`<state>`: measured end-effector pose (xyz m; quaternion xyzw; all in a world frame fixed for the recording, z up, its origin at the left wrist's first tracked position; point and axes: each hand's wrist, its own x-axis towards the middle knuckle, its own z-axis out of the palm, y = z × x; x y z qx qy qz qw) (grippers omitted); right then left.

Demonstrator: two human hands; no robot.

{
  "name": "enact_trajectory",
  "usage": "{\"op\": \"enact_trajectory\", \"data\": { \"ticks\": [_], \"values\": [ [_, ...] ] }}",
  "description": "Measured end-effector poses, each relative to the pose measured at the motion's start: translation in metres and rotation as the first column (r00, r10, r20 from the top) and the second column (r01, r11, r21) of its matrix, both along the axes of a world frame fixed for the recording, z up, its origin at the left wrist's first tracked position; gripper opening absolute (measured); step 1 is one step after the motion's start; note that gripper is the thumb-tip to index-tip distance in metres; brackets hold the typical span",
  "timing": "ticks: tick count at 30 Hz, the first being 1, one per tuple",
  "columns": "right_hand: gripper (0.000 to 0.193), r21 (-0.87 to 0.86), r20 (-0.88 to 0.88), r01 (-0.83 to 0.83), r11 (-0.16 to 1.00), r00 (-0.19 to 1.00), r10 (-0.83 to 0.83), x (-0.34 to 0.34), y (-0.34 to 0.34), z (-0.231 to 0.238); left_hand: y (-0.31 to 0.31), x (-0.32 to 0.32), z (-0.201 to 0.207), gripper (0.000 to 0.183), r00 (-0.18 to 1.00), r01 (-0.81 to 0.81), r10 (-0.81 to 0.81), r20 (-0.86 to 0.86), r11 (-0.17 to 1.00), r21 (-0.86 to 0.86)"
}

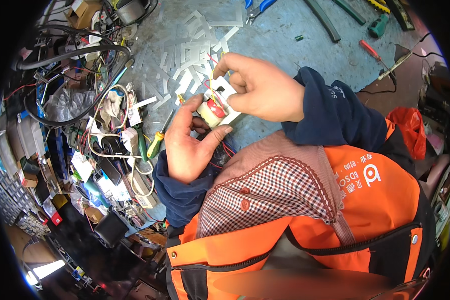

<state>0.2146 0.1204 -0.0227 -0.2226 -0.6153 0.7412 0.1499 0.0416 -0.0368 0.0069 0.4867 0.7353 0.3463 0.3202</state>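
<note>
My left hand is closed around a small coil on a white plastic bobbin, thumb along its near side and fingers on its far left. Red winding or tape shows in the middle of the coil. Thin yellow and red leads rise from it. Over its upper right side, my right hand has its fingers curled, with the index fingertip against a yellow wire. The right thumb rests by the white frame. What lies inside the right fingers is partly hidden.
Loose silvery metal strips lie spread beyond the hands. A yellow-handled screwdriver lies left of my left hand. Cables and parts crowd the left. Blue-handled pliers, a green-handled tool and a red screwdriver lie farther off.
</note>
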Motion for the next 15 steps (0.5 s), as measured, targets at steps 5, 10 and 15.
{"op": "enact_trajectory", "data": {
  "ticks": [5,10,15],
  "values": [
    [0.043,0.365,0.089,0.028,0.930,0.994,-0.065,0.000,-0.003,0.013,0.000,0.002,0.002,0.076,0.998,-0.010,0.010,0.054,1.000,-0.003],
    [0.038,-0.109,-0.073,-0.001,0.994,0.997,-0.007,-0.004,-0.002,-0.008,-0.006,-0.001,-0.004,0.079,0.996,-0.039,0.040,0.079,0.999,-0.013],
    [0.038,0.132,0.008,-0.025,0.991,1.000,0.024,-0.002,0.001,0.001,-0.003,-0.001,-0.005,0.081,0.998,-0.008,0.008,0.067,1.000,0.005]
  ]
}}
